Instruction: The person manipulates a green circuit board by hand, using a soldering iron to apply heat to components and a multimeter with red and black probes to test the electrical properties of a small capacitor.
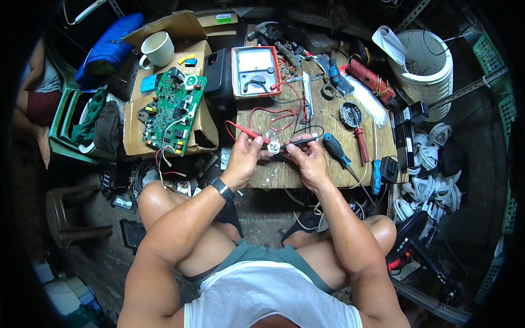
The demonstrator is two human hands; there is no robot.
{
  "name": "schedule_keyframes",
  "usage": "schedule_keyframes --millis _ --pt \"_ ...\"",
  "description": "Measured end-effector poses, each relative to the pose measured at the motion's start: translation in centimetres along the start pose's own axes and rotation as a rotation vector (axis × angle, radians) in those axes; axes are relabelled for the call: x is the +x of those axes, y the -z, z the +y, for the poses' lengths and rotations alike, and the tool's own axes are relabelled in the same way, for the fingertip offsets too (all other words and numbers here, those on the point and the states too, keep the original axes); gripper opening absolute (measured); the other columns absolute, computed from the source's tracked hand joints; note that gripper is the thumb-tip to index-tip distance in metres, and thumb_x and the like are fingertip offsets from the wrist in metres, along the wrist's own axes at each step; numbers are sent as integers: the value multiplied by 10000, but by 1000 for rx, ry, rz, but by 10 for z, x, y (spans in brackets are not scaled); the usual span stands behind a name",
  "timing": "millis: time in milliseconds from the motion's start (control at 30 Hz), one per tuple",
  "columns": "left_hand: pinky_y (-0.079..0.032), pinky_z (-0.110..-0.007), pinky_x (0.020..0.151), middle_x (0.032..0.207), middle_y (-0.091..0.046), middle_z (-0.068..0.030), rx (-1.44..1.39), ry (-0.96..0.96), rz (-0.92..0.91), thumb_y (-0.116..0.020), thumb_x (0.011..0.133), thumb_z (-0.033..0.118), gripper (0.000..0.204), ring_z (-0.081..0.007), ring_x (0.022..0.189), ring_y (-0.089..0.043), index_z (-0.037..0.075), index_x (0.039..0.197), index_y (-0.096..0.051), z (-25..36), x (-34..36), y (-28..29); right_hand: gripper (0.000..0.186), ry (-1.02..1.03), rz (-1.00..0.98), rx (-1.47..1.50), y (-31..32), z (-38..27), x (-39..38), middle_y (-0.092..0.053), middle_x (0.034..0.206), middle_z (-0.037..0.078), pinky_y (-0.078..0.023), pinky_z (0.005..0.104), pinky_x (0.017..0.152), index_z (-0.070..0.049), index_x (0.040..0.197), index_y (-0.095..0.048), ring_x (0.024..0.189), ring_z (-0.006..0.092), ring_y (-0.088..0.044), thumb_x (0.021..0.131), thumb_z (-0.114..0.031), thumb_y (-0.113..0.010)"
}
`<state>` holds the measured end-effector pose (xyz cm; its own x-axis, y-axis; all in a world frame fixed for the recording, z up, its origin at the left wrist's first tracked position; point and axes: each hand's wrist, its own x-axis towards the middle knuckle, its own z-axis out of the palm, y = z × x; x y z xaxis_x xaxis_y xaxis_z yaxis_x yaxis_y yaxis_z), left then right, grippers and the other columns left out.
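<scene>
Clock read from the white round part (274, 147), which sits between the two hands above the near edge of the desk (322, 117).

Left hand (244, 158): grip closed, thumb and fingers pinching the red probe (249, 132) and, it seems, the rim of the white part as well. Right hand (311, 164): grip pressed together round the black probe (303, 140), pen fashion, pointed inward from 3 o'clock. Probably held so for fine control — both points brought close to one small part. Whether either tip touches it cannot be told.

Meter (255, 71) near 12 o'clock, face up; likely set there so its dial can be read over the hands, with slack in the leads. Blue screwdriver (335, 148) at 3, presumably kept within easy reach.

Containers: ribbed white pail (432, 90) at 2 o'clock, a rolled sheet (389, 44) at its mouth, dark wiry bits inside. Cardboard box (131, 128) between 9 and 10, serving as a stand for the green circuit board (175, 112); interior hidden. White mug (159, 53) beyond the board, upright — contents unclear.
</scene>
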<state>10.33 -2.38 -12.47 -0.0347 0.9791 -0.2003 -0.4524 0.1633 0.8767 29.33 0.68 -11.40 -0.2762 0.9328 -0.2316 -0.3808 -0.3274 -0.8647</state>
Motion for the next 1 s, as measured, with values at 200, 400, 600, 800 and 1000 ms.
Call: schedule_keyframes --millis 200,400,600,800,1000 --pt "-588 -349 834 1139 -581 -108 14 12 2 -512 1054 178 243 -211 1008 -646 27 1233 -448 1 0 -1 213 7 22 -27 -1 0 -4 -638 1027 72 -585 340 877 -41 1085 -557 961 171 -667 922 -19 -692" --pt "-588 -358 842 1153 -560 -104 30 6 4 -525 1050 192 248 -208 1030 -633 22 1218 -461 2 0 -2 199 28 32 -22 -2 2 -6 -670 1012 89 -581 324 864 -40 1082 -560 937 177 -686 936 -56 -694" --pt "-587 -357 842 1151 -556 -103 39 3 -11 -520 1051 187 237 -208 1037 -628 21 1211 -467 1 -1 -1 201 45 32 -48 -3 4 -7 -670 1011 93 -580 322 866 -33 1086 -556 934 177 -686 937 -53 -691" --pt "-590 -356 838 1151 -557 -104 54 8 -19 -520 1051 188 244 -206 1033 -631 24 1221 -458 4 -2 -1 203 50 39 -35 -4 5 -10 -664 1001 84 -579 318 867 -33 1088 -555 924 172 -686 937 -49 -690" --pt "-594 -354 833 1137 -554 -99 47 -3 -32 -519 1052 202 254 -205 1025 -636 30 1227 -453 1 -2 1 215 38 42 -28 -3 6 -10 -658 1003 78 -575 315 867 -35 1105 -551 916 168 -684 940 -50 -689"
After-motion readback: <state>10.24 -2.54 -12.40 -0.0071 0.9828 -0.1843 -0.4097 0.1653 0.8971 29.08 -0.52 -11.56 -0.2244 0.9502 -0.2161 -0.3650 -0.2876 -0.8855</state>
